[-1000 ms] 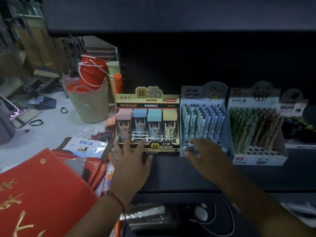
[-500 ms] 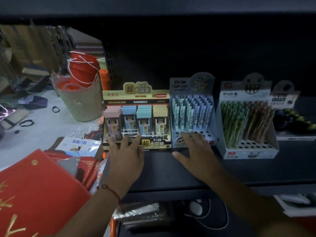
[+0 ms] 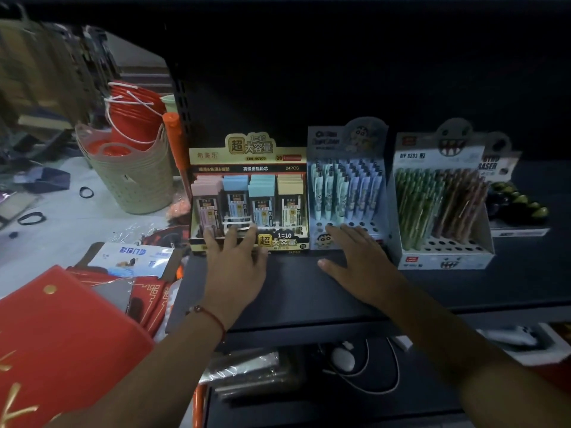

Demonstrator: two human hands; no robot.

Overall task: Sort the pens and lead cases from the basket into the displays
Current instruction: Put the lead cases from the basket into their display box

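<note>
I had both hands' fingers spread flat, left hand (image 3: 236,267) touching the lead-case display (image 3: 248,196), right hand (image 3: 360,261) against the blue pen display (image 3: 347,186) at one o'clock; a harder shove could topple either.

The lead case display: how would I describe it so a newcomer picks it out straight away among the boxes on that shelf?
On the dark shelf stand three display boxes in a row. The lead case display is the leftmost, beside the shelf's upright post, with the left hand touching its front edge. Unlike the two pen displays to its right, it has a yellow-and-black header and holds flat pastel-capped cases, not upright pens.
</note>
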